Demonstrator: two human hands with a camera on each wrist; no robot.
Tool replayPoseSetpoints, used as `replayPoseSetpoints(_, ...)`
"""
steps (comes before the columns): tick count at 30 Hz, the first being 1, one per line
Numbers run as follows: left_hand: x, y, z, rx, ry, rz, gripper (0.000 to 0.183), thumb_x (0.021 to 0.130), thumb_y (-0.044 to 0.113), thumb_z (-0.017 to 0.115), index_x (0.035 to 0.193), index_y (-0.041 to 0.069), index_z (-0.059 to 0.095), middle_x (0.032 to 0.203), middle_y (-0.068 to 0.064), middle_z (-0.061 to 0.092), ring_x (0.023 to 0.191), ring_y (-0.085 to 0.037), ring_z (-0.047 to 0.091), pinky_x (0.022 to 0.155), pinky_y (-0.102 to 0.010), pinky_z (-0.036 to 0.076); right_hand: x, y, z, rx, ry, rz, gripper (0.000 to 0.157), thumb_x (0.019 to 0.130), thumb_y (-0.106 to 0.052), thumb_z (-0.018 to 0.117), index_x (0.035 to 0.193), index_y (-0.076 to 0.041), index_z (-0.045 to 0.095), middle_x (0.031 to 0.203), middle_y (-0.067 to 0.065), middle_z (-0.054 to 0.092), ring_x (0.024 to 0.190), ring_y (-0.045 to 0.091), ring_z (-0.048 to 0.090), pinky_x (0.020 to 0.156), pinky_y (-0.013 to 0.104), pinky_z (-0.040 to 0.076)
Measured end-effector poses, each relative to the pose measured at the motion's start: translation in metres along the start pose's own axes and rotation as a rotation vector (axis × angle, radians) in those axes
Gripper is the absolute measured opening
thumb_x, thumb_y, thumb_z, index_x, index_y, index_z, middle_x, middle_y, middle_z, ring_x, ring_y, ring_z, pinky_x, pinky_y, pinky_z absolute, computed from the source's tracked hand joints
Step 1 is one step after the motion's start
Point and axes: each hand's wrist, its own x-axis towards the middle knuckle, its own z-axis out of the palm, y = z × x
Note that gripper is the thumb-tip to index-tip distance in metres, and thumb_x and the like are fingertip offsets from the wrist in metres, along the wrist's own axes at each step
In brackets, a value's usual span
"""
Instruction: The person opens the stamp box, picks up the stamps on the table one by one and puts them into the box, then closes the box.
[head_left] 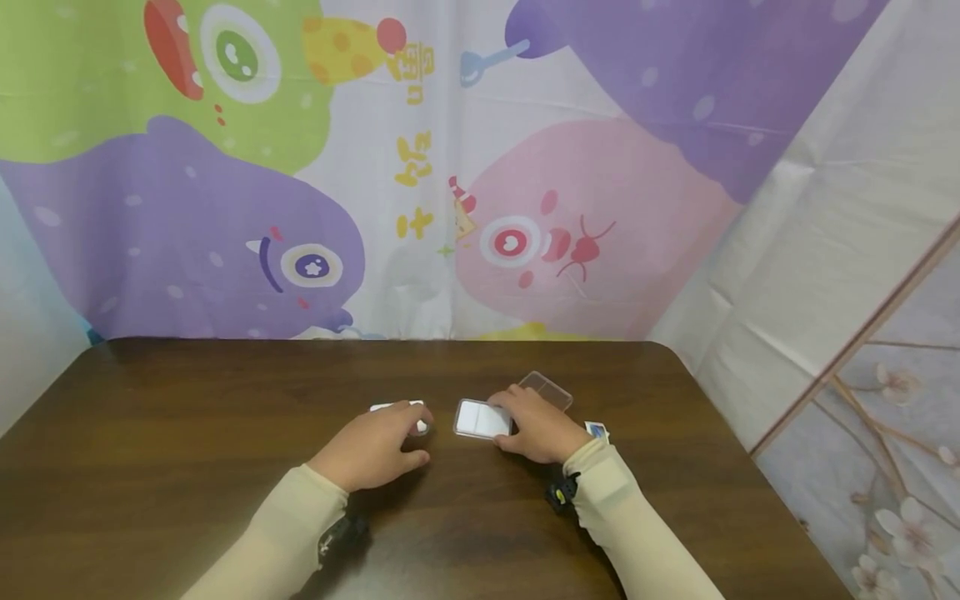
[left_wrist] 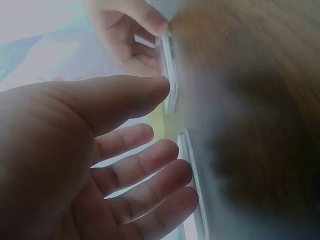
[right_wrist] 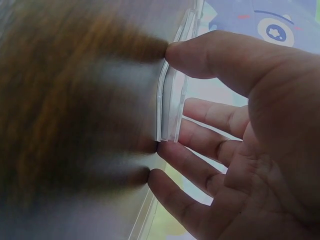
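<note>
My left hand (head_left: 371,450) is over a flat white piece (head_left: 384,407) on the table, fingers loosely extended and thumb apart. In the left wrist view its fingertips touch or nearly touch this thin piece (left_wrist: 192,230); the hand hides much of it. My right hand (head_left: 536,427) holds the right end of a shallow clear plastic case (head_left: 472,419) with white contents. The right wrist view shows the thumb at one edge of the case (right_wrist: 161,112) and fingers along the other. A clear plastic lid or tray (head_left: 552,390) lies partly behind the right hand.
A small card with a blue picture (head_left: 597,429) peeks out beside the right sleeve. The dark wooden table (head_left: 187,400) ends at a cartoon-printed curtain (head_left: 427,292) behind. Floral-patterned fabric (head_left: 892,467) hangs on the right.
</note>
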Motion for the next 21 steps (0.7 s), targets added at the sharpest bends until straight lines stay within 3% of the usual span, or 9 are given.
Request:
replayPoseSetpoints(11,-0.002,0.008,0.002,-0.029,-0.034,-0.037,0.036,0.085,0.021,0.084,0.114,0.009,0.066,0.096,-0.003,0.068,0.089,-0.018,0.065,0.084,-0.043,0.054,-0.002,-0.009,-0.005,-0.058,-0.011,0.025,0.052,0.092,-0.025,0.079,0.137,-0.006,0.060,0.121,0.009,0.061,0.104,0.022,0.055,0.088,0.040,0.050)
replayPoseSetpoints(21,-0.002,0.008,0.003,-0.005,-0.055,-0.077,0.044,0.081,0.023,0.089,0.117,0.009,0.067,0.100,-0.003,0.069,0.093,-0.020,0.067,0.087,-0.043,0.054,-0.005,-0.017,-0.008,-0.086,-0.022,-0.010,0.050,0.085,-0.022,0.085,0.125,-0.003,0.064,0.111,0.008,0.062,0.097,0.021,0.055,0.081,0.038,0.051)
